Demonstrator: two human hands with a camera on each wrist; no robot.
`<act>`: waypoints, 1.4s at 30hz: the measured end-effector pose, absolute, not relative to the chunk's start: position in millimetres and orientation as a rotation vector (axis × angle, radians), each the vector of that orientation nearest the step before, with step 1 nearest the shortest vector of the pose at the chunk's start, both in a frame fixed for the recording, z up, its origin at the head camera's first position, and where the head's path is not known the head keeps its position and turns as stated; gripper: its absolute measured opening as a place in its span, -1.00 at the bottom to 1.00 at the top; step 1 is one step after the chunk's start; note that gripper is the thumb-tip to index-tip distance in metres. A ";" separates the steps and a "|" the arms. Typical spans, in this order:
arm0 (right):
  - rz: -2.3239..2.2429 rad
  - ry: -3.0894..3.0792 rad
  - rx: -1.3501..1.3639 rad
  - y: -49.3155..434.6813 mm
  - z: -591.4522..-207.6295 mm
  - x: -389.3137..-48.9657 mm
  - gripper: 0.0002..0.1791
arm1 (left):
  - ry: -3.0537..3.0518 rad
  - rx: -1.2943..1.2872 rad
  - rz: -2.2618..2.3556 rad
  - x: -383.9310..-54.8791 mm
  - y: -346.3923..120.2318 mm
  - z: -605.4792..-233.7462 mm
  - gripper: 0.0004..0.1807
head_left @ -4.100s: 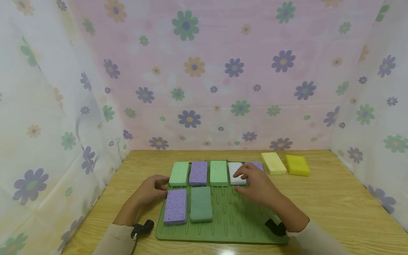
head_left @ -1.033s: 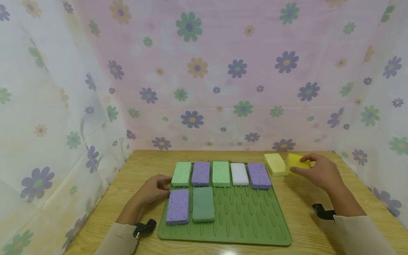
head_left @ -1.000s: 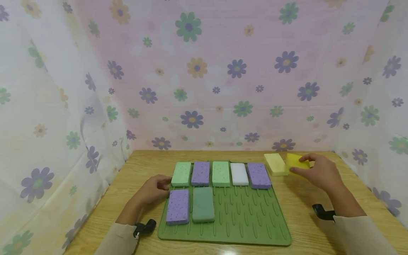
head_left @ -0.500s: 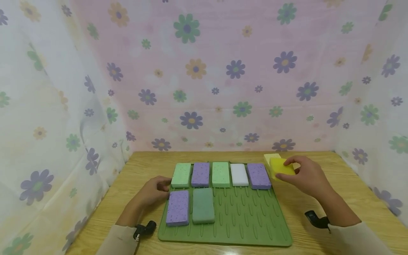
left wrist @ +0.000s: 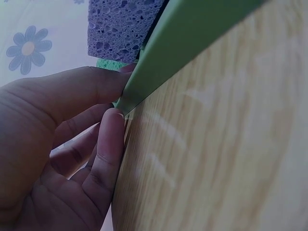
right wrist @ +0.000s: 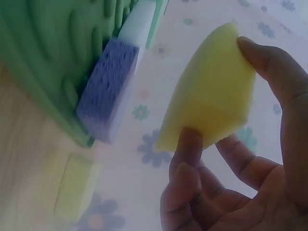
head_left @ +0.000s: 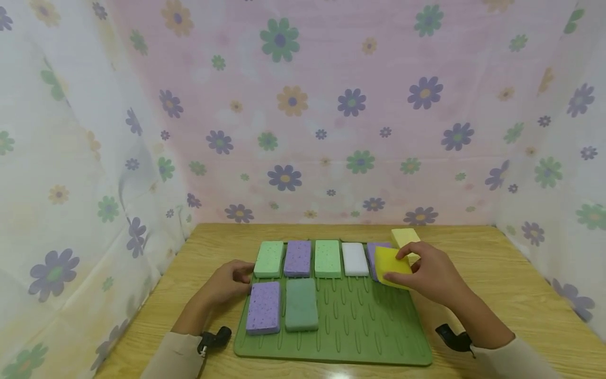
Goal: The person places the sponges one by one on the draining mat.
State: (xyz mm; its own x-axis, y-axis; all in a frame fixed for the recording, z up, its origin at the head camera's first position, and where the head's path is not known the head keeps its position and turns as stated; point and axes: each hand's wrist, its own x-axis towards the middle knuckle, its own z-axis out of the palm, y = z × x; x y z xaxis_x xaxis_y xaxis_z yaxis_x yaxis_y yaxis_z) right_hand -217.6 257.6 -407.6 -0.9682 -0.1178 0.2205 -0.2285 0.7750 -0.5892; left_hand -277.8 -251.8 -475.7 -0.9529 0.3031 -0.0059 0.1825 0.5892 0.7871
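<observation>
My right hand (head_left: 433, 273) pinches a bright yellow sponge (head_left: 390, 263) between thumb and fingers, raised over the right side of a ridged green silicone mat (head_left: 355, 331). In the right wrist view the sponge (right wrist: 211, 86) bends a little in the grip. It partly hides a purple sponge (head_left: 372, 253) at the back row's right end. At the mat's left edge is my left hand (head_left: 224, 284); the left wrist view shows thumb and fingers (left wrist: 109, 134) pinching that edge. Along the mat's back lie green (head_left: 269, 258), purple (head_left: 298, 258), green (head_left: 327, 258) and white (head_left: 355, 258) sponges.
In front of the back row, a purple sponge (head_left: 263, 308) and a dark green sponge (head_left: 301, 304) lie on the mat's left part. A pale yellow sponge (head_left: 404, 236) sits on the wooden table (head_left: 497, 284) past the mat's back right corner. Floral cloth (head_left: 322, 116) surrounds the table.
My right hand has picked up the bright yellow sponge from the table and carried it left, past the pale yellow sponge, over the mat. The left hand stays at the mat's edge.
</observation>
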 end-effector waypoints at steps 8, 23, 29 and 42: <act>0.873 -2.814 0.353 228.1 -418.5 -212.2 -0.26 | 2.668 0.409 1.305 -277.8 -253.3 -477.2 -0.40; 1.079 -2.847 0.550 189.1 -427.2 -203.6 -0.46 | 2.674 0.402 1.300 -277.0 -253.0 -475.6 -0.40; 1.197 -2.901 0.609 179.3 -428.8 -197.4 -0.49 | 2.676 0.400 1.303 -276.6 -252.5 -475.3 -0.40; 1.303 -2.956 0.686 167.9 -432.6 -190.9 -0.48 | 2.678 0.414 1.293 -278.4 -251.0 -475.8 -0.40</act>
State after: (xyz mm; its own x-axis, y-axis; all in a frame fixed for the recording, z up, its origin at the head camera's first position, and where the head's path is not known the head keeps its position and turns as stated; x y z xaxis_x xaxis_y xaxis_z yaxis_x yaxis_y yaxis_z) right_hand -190.9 167.9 -432.6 -0.9012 -0.4330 0.0192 -0.3063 0.6050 -0.7349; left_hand -278.4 -251.0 -475.8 -0.9526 0.3043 -0.0057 0.1847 0.5929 0.7838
